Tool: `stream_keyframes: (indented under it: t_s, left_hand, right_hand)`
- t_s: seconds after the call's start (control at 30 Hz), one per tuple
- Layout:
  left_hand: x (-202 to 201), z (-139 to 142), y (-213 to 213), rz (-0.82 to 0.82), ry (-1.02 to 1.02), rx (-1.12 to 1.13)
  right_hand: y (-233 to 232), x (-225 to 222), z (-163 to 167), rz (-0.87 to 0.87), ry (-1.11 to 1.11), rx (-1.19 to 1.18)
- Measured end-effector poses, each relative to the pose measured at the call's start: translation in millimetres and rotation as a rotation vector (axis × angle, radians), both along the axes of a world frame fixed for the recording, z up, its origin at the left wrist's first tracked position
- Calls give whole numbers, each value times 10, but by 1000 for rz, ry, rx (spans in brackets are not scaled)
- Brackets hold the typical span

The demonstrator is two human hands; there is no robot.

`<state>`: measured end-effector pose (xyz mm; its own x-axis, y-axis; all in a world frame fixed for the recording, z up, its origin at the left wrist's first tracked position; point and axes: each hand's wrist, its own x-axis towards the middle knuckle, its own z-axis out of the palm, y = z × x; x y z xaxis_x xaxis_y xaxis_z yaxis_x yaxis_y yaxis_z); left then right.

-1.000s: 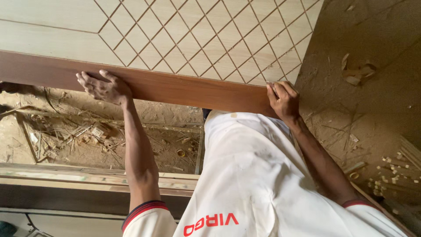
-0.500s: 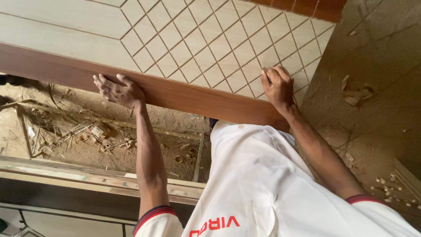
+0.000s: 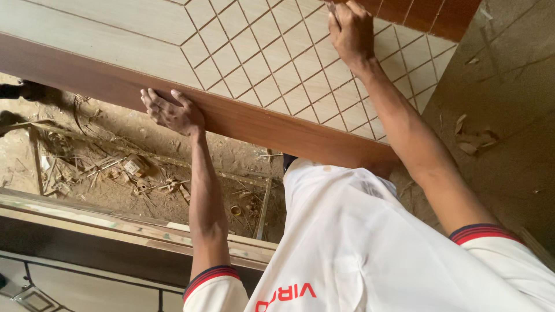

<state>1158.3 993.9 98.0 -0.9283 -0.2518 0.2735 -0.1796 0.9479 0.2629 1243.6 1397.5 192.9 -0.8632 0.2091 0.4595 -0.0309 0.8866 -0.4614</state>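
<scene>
A large door panel (image 3: 115, 23) lies in front of me, with a pale wood-look face, a diamond lattice pattern (image 3: 272, 52) and brown borders. My left hand (image 3: 170, 112) curls over its near brown edge (image 3: 277, 130), fingers on top. My right hand (image 3: 350, 32) reaches across the lattice to the far brown border (image 3: 428, 14); its fingertips are cut off by the top of the frame. My white shirt (image 3: 358, 248) with red-and-dark sleeve trim fills the lower right.
Below the panel lies dirt ground (image 3: 115, 167) littered with wood scraps and sticks. A long wooden frame piece (image 3: 115, 225) runs across the lower left. Bare brown floor (image 3: 503, 98) with a few chips lies to the right.
My right hand left the near brown edge and moved across the lattice to the far border. My left hand slid right along the near edge.
</scene>
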Motion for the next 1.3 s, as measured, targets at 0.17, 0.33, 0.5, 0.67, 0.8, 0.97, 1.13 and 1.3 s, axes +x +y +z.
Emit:
stream_keyframes:
  t_s: [0.17, 0.33, 0.5, 0.67, 0.8, 0.97, 1.13, 1.3]
  left_hand:
    - [20, -84, -66, -3, -55, 46]
    - [24, -245, -170, -9, -74, 22]
    - [38, -351, -244, -58, -51, 4]
    - [79, -395, -285, -68, -103, 0]
    - [87, -445, -297, -107, -52, 10]
    - [54, -480, -282, -108, 12, 31]
    - [66, -471, -265, -78, -2, 51]
    - [103, -398, -259, -107, -7, 62]
  right_hand:
    - [-109, 1278, -70, -42, -214, -6]
    - [-328, 2412, -51, -154, -390, -118]
    - [-667, 2573, -194, -263, -355, -259]
    - [-833, 2527, -410, -301, -330, -209]
    - [-844, 2637, -444, -316, -404, -161]
    - [-826, 2402, -456, -241, -391, -68]
    - [-720, 1682, -577, -154, -206, -49]
    - [-718, 1526, -520, -144, -194, -50]
